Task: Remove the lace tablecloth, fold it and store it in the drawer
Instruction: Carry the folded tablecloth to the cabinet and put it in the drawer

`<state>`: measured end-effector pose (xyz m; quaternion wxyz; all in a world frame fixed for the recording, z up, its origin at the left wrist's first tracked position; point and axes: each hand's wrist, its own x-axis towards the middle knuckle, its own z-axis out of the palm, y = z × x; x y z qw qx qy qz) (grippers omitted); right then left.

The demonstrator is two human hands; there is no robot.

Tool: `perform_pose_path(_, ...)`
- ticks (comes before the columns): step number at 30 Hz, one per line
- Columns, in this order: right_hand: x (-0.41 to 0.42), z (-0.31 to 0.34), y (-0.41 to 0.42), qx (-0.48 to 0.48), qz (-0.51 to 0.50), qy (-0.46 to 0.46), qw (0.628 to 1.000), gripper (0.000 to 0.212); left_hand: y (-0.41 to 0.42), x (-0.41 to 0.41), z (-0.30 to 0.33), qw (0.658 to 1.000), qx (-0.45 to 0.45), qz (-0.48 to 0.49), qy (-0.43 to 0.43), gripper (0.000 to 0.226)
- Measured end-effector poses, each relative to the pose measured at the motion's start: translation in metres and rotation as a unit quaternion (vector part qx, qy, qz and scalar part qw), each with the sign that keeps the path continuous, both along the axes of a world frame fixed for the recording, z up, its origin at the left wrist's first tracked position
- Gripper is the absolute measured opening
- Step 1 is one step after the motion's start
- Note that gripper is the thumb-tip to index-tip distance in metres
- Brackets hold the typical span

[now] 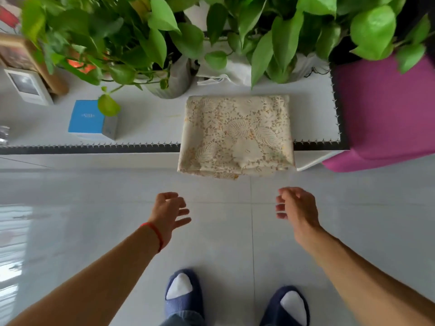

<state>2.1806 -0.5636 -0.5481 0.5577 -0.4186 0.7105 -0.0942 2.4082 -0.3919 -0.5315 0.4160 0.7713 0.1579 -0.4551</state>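
The cream lace tablecloth (236, 135) lies folded into a thick rectangle on the white cabinet top (150, 121), its near edge hanging over the dark trimmed front edge. My left hand (170, 214) hovers below and left of the cloth, fingers spread, holding nothing. My right hand (297, 211) hovers below and right of it, fingers loosely curled and apart, also empty. Neither hand touches the cloth. No drawer shows in this view.
Leafy green potted plants (150, 43) stand along the back of the cabinet. A blue box (90, 120) sits to the left, a small white device (28, 85) further left. A magenta cloth-covered block (386, 109) stands at the right. Pale floor tiles and my slippered feet (183, 295) lie below.
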Motion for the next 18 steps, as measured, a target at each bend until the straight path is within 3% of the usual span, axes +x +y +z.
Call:
perform_pose_path(2, -0.002, -0.029, -0.011, 0.099, 0.007, -0.025, 0.995, 0.016, 0.002, 0.015, -0.023, 0.995, 0.058, -0.076, -0.021, 0.022)
perform_pose_path(5, 0.005, -0.070, -0.039, 0.139, 0.093, -0.018, 0.986, 0.015, -0.008, 0.040, -0.056, 0.986, 0.080, -0.129, -0.068, 0.002)
perform_pose_path(9, 0.021, -0.108, -0.061, 0.149, 0.112, -0.097, 0.978, 0.010, -0.038, 0.063, -0.094, 0.972, 0.070, -0.215, -0.064, 0.028)
perform_pose_path(13, 0.014, -0.146, -0.060, 0.161, 0.067, -0.206, 0.963, 0.009, -0.046, 0.071, -0.129, 0.982, -0.010, -0.177, -0.058, 0.035)
perform_pose_path(18, 0.000, -0.134, -0.072, 0.161, -0.074, -0.291, 0.940, 0.010, -0.026, 0.067, -0.125, 0.992, -0.114, -0.057, -0.006, 0.015)
